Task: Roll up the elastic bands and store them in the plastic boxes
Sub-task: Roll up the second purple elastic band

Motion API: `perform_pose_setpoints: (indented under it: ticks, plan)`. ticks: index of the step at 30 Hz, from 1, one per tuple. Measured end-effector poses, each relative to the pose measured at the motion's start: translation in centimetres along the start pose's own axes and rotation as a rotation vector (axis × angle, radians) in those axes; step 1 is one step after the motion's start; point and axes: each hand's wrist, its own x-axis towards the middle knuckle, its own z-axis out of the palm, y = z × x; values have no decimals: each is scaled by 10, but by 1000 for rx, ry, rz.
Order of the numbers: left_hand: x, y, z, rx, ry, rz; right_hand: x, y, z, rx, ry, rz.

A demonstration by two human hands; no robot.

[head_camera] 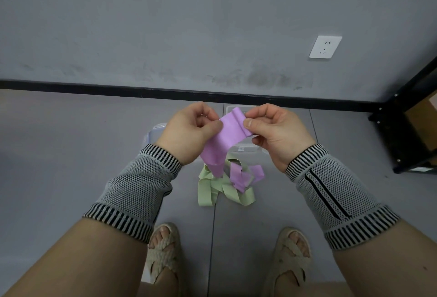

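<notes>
- Hands: I am holding the purple elastic band [230, 128] up in front of me, above the floor [71, 154], with both grips clamped on its upper end.
- Left hand [189, 128]: I am pinching the band's left edge between thumb and curled fingers.
- Right hand [274, 131]: I am pinching the right edge, where a first small turn of the roll appears to be forming at the top.
- Key relation: the band's long axis is running down and towards me from the grips, its free tail hanging to the floor among the green elastic bands [222, 190]. Both hands are equally near the rolled end, so I judge the rolling must proceed downward along that tail.
- Storage: two clear plastic boxes [238, 147] are sitting on the floor directly beneath and behind my hands, largely hidden.
- Status, in my judgement: rolling is barely starting; nothing visibly stored.
</notes>
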Motion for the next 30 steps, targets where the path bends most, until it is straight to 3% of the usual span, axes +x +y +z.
perform_pose_setpoints:
  ticks: [8, 21, 30]
  plan:
    - [1, -2, -1, 28, 16, 16, 1, 1, 1, -64, 8, -34]
    - [1, 3, 0, -86, -97, -67, 1, 8, 11, -9, 25, -74]
    - [2, 4, 6, -100, 14, -67, -4, 5, 17, -188, -23, -194]
